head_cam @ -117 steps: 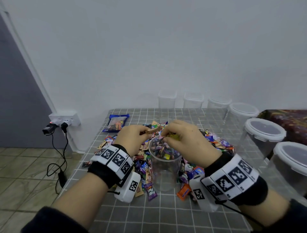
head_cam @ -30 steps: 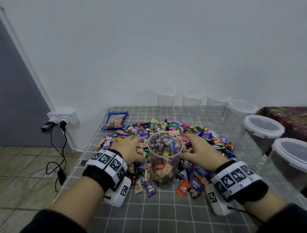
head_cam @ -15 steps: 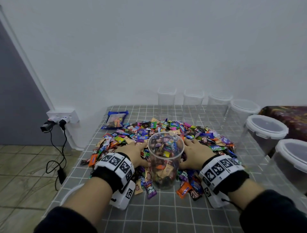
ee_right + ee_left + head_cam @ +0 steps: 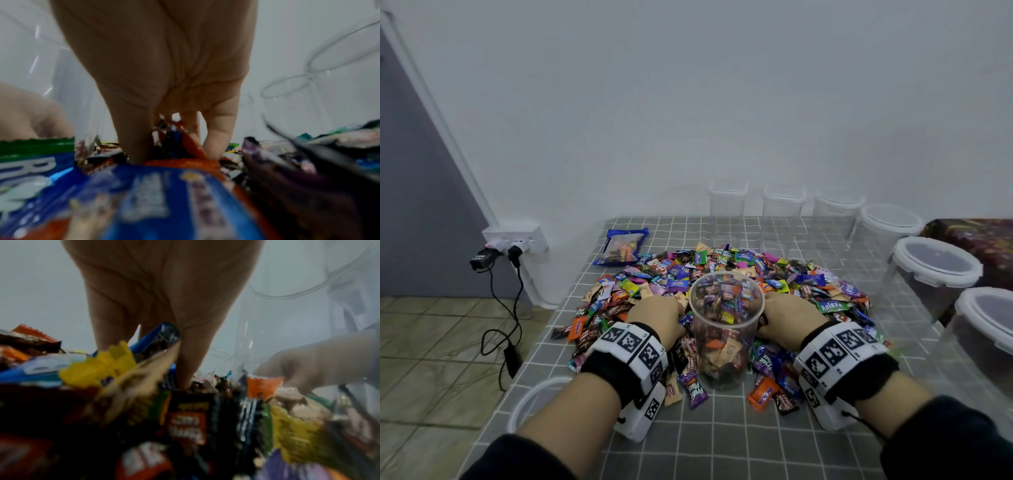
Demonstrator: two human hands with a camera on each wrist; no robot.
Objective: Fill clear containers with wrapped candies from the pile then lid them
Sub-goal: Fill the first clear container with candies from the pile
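Note:
A clear round container (image 4: 726,329), well filled with wrapped candies, stands upright without a lid in the middle of the candy pile (image 4: 722,270). My left hand (image 4: 655,315) lies in the pile just left of it and my right hand (image 4: 787,320) just right of it. In the left wrist view my left hand (image 4: 156,353) has thumb and fingers curled into the candies, with a blue wrapper (image 4: 162,335) between them. My right hand (image 4: 174,142) in its wrist view digs thumb and fingers around orange and blue wrappers (image 4: 185,142).
Several empty clear containers (image 4: 784,212) line the back wall, and lidded ones (image 4: 935,270) run down the right side. A blue candy bag (image 4: 623,246) lies at the back left. A clear round lid (image 4: 527,407) sits at the table's near left edge. A socket and cables (image 4: 513,246) hang left.
Both hands came down from over the container into the pile, then drew back toward me beside it, fingers curling into the candies. The container holds more candies than before.

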